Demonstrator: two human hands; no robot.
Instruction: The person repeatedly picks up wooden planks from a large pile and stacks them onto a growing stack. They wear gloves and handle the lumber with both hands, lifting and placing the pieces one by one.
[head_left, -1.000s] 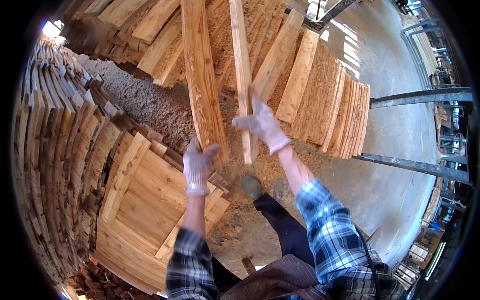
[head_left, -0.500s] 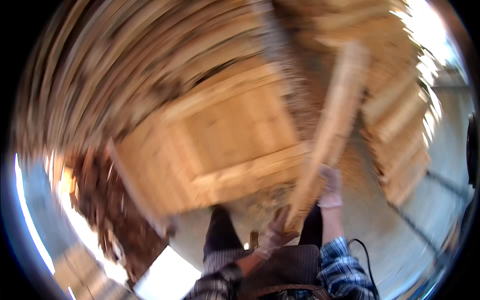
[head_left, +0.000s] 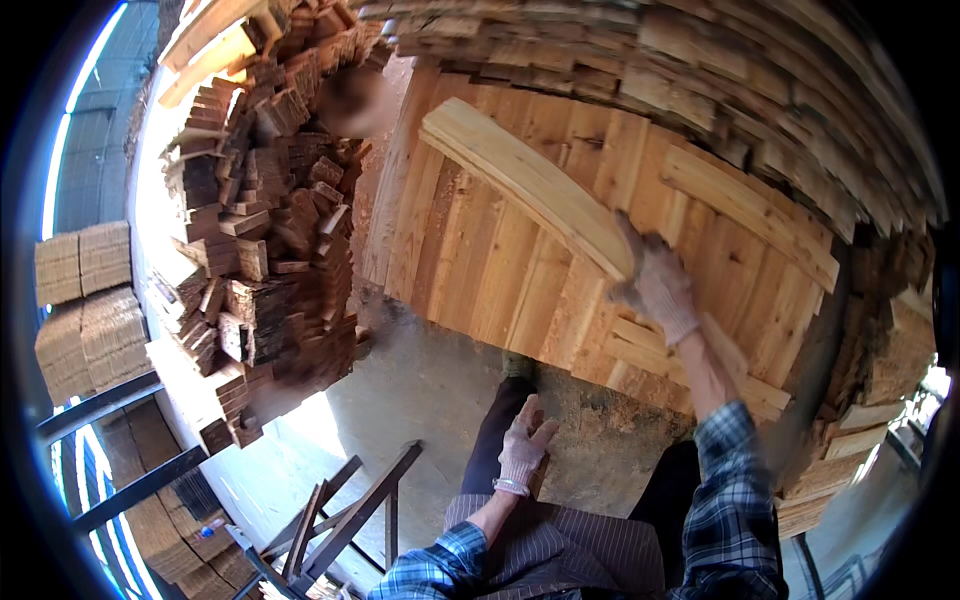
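1. Background at nine o'clock: stacked, blocky tan bundles (head_left: 82, 262) with finely ridged faces.
2. Ten o'clock: jumbled reddish-brown wood offcuts (head_left: 300, 220), rough and chunky.
3. Seven o'clock: dark angular frame (head_left: 362, 510) of straight bars.
4. Six o'clock: knit-gloved left hand (head_left: 523, 455), fingers half curled; I cannot tell whether it grips anything.
5. Twelve to two o'clock: long pale board (head_left: 530, 185), slanting across the smooth, knotted plank layer (head_left: 480, 260).
6. Three o'clock: knit-gloved right hand (head_left: 665, 285), clasping the board's nearer end.
7. One o'clock: rough-edged stacked timber (head_left: 680, 60).
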